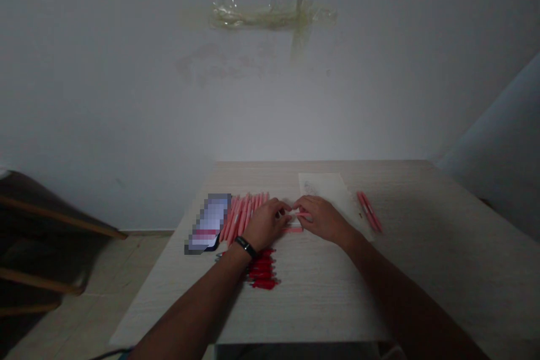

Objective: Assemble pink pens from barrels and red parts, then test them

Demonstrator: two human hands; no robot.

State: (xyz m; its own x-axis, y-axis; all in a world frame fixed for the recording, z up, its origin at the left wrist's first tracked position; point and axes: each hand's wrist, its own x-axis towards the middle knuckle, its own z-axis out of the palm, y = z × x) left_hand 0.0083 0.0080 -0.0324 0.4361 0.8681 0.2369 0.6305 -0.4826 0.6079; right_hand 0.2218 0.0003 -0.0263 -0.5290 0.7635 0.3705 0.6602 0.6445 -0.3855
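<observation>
My left hand (270, 218), with a dark band (245, 246) on its wrist, is closed in a pinch near the middle of the table. My right hand (318, 216) meets it fingertip to fingertip. Between them is a slim pink pen (304, 215) with a whitish part toward the left fingers; the fingers cover much of it. Just below lies a pink-and-white strip-like piece (293, 229), partly hidden. Beside my left hand is a row of several pink pens (242, 216). Several red pens (264, 270) lie under and right of my left wrist.
A phone (208, 222) with a blurred screen lies at the table's left side. A pale sheet (348, 202) is behind and right of my right hand, with a couple of pink pens (369, 211) beyond it. The wall (270, 107) stands behind the table (320, 304).
</observation>
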